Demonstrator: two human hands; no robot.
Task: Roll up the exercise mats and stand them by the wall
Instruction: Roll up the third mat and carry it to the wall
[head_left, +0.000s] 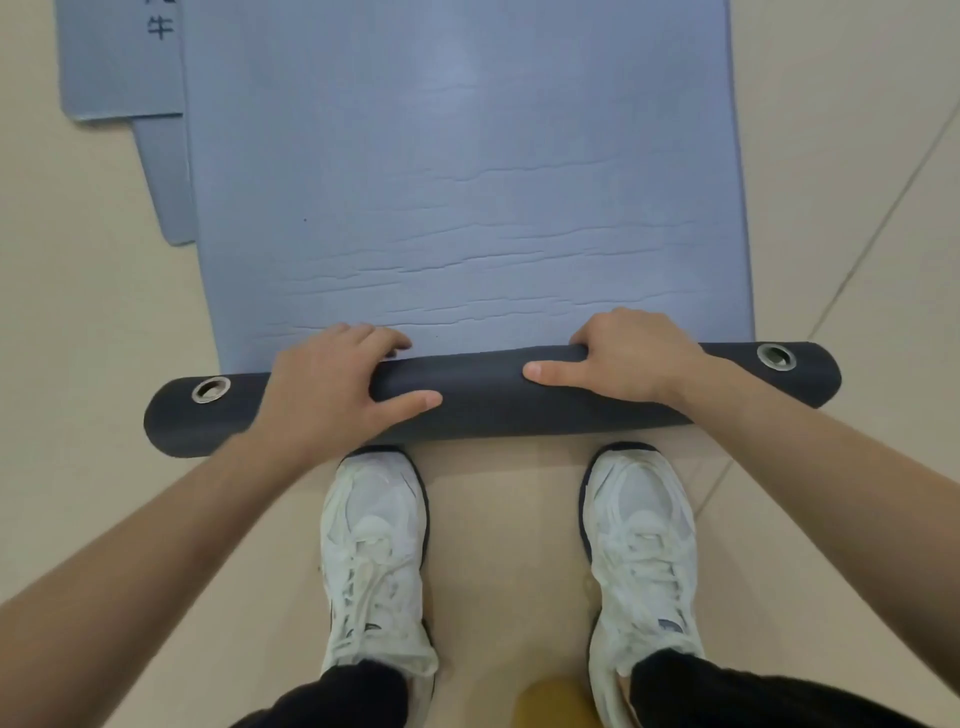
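Observation:
A blue exercise mat (457, 171) lies flat on the floor, stretching away from me. Its near end is curled over into a short dark grey roll (483, 400) with a metal eyelet near each end. My left hand (337, 384) grips the roll left of the middle, fingers curled over its far side and thumb along the front. My right hand (623, 358) grips it right of the middle in the same way. More blue mats (119, 67) lie under the top one, their corners sticking out at the far left.
My two white sneakers (374, 561) stand on the beige tiled floor (841, 156) just behind the roll. Bare tile runs along both sides of the mat. A yellowish object (550, 701) shows at the bottom edge between my legs.

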